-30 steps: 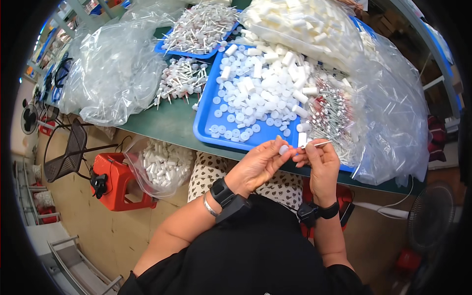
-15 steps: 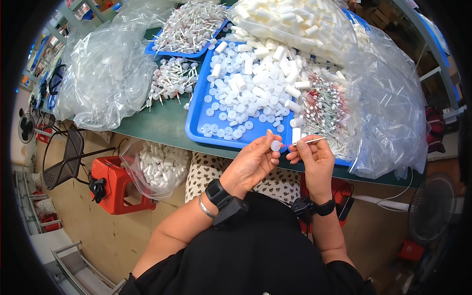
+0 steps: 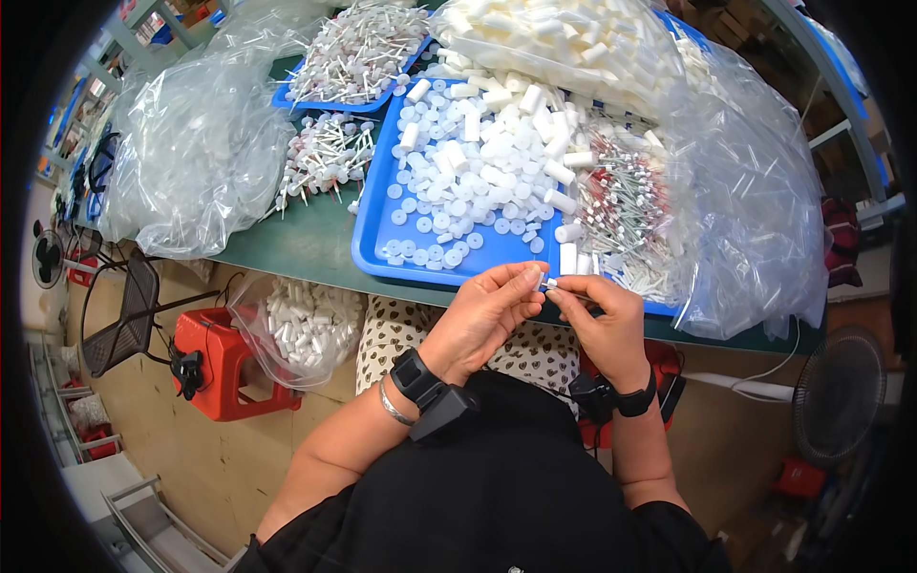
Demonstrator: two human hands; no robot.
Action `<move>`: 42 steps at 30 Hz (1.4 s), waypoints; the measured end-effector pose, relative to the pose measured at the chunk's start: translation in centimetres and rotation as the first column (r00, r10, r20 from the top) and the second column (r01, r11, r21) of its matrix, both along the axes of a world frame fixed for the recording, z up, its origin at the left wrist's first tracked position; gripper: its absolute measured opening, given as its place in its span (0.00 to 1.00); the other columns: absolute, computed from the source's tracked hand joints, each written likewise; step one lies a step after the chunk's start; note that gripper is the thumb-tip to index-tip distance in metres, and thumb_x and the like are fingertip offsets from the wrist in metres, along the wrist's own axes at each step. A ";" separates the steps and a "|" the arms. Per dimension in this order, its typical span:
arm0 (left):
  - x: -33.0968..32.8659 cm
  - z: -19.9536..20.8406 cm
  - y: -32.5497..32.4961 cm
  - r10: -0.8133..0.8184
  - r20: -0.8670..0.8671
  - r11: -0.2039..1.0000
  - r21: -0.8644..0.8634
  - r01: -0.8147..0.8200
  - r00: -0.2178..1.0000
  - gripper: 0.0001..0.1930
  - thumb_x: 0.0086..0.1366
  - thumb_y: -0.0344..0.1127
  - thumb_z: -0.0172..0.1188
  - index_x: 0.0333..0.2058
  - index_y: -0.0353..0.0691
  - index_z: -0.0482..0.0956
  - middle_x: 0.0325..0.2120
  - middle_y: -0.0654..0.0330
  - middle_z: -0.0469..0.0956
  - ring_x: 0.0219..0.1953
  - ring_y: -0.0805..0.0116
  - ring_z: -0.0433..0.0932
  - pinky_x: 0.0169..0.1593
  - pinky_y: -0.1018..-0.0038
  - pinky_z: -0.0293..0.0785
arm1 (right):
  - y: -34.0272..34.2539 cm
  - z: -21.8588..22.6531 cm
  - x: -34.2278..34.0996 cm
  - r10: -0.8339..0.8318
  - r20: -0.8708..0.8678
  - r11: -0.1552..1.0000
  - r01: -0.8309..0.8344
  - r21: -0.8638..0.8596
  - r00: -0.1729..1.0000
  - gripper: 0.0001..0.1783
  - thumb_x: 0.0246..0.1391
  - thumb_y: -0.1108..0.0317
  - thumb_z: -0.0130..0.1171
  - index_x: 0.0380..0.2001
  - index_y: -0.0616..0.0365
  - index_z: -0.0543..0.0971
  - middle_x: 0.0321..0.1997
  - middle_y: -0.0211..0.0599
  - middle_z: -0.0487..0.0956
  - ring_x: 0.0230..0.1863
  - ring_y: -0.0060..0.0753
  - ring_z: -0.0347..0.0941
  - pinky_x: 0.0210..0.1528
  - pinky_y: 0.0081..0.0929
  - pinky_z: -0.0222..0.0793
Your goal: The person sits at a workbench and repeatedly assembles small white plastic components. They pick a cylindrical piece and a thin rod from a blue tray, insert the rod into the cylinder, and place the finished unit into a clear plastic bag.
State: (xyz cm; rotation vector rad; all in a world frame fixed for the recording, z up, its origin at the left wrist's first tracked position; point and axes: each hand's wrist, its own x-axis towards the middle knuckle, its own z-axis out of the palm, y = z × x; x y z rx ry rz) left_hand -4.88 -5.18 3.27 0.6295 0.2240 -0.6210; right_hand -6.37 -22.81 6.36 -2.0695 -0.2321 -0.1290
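My left hand (image 3: 485, 315) and my right hand (image 3: 600, 325) meet at the near edge of a blue tray (image 3: 374, 222), fingertips together. Between them sits a small white plastic piece (image 3: 544, 282); the left fingers pinch a small white cap, the right fingers hold a thin tube-like part. Which hand bears each bit is partly hidden by the fingers. The tray holds white round caps (image 3: 449, 205), white cylinders (image 3: 521, 119) and thin pump stems with red and grey collars (image 3: 626, 205).
A second blue tray of stems (image 3: 358, 53) stands at the back, loose stems (image 3: 320, 158) beside it. Clear plastic bags (image 3: 191, 143) lie left, another (image 3: 755, 201) right. Below the green table (image 3: 296, 248) are a bag of white cylinders (image 3: 306, 325), a red stool (image 3: 224, 363) and a fan (image 3: 836, 396).
Both hands have closed together: the thin part in the right hand now meets the white piece in the left fingers. The view has shifted slightly.
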 end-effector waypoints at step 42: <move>1.0 0.0 0.5 0.135 0.018 0.989 0.061 -0.136 0.991 0.18 0.69 0.41 0.56 0.50 0.32 0.71 0.39 0.54 0.78 0.45 0.63 0.80 0.49 0.74 0.79 | -7.9 -1.1 2.6 -0.091 0.015 0.904 0.088 -0.418 0.996 0.06 0.51 0.74 0.60 0.33 0.62 0.77 0.32 0.48 0.79 0.33 0.48 0.78 0.33 0.34 0.72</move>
